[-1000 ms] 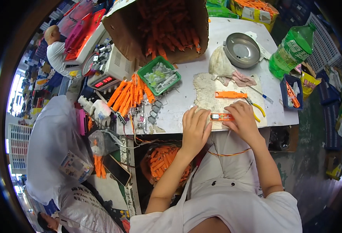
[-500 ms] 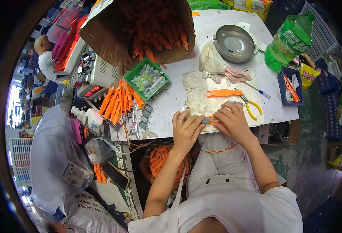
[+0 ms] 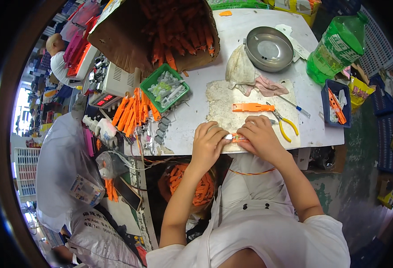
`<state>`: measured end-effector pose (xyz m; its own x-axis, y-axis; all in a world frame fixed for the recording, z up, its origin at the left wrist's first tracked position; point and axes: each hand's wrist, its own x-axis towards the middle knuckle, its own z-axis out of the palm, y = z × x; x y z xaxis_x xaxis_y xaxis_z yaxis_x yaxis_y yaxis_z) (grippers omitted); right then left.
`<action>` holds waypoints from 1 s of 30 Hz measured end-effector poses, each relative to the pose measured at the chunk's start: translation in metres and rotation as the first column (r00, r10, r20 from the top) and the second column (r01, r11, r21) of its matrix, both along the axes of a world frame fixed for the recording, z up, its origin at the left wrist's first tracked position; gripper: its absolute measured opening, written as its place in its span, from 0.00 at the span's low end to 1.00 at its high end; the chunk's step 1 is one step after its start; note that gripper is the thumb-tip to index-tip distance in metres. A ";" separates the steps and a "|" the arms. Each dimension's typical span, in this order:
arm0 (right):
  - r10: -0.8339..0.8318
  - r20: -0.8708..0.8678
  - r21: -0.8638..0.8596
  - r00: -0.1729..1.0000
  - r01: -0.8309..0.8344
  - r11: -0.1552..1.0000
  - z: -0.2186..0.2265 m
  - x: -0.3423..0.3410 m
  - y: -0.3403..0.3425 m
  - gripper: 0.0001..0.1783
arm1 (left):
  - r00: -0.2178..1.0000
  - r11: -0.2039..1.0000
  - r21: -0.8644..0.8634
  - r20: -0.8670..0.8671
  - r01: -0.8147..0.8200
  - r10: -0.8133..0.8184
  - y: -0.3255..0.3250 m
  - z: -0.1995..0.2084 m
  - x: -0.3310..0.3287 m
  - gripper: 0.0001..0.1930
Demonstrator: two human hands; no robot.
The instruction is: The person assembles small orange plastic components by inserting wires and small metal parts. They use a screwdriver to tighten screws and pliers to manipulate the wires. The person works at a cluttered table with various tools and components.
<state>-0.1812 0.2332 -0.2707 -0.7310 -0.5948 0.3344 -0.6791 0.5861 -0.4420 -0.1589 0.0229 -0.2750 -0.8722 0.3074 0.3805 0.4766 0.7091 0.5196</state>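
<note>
At the near edge of the table my left hand [image 3: 209, 144] and my right hand [image 3: 260, 137] are closed on a small orange plastic housing [image 3: 240, 138], one at each end. Small parts show inside the housing, too fine to make out. A pale piece [image 3: 228, 136] sits by my left fingertips at its left end. Just beyond lies another orange plastic shell [image 3: 253, 107], flat on the worn mat. Close to my right hand rest yellow-handled pliers [image 3: 286, 127] and a screwdriver [image 3: 303, 111] with a clear and blue handle.
Left stand a green basket [image 3: 161, 108] of small pale parts, a pile of orange shells [image 3: 134, 114], grey blocks [image 3: 162, 127] and a cardboard box [image 3: 116, 44] of orange parts. Beyond are a metal bowl [image 3: 270, 64] and rags [image 3: 239, 71]; right, a green bottle [image 3: 335, 49] and blue bin [image 3: 337, 120].
Between my hands the orange housing has turned, showing more of its inside. The grey block seen at its left end no longer shows; a pale piece is there. The whole view has shifted slightly.
</note>
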 end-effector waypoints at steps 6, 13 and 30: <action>-0.083 -0.021 -0.207 0.996 0.077 0.975 0.017 0.008 -0.003 0.18 | 0.975 0.805 0.574 0.219 -0.147 0.022 0.009 0.002 0.019 0.14; -0.106 -0.139 -0.422 0.985 0.038 0.906 0.069 0.031 -0.020 0.15 | 0.988 0.614 0.787 0.137 -0.065 -0.072 0.017 0.026 0.031 0.15; -0.207 0.061 -0.282 0.977 0.215 0.935 0.045 0.042 -0.017 0.16 | 0.996 0.947 0.309 -0.005 -0.087 0.093 0.006 0.021 0.031 0.12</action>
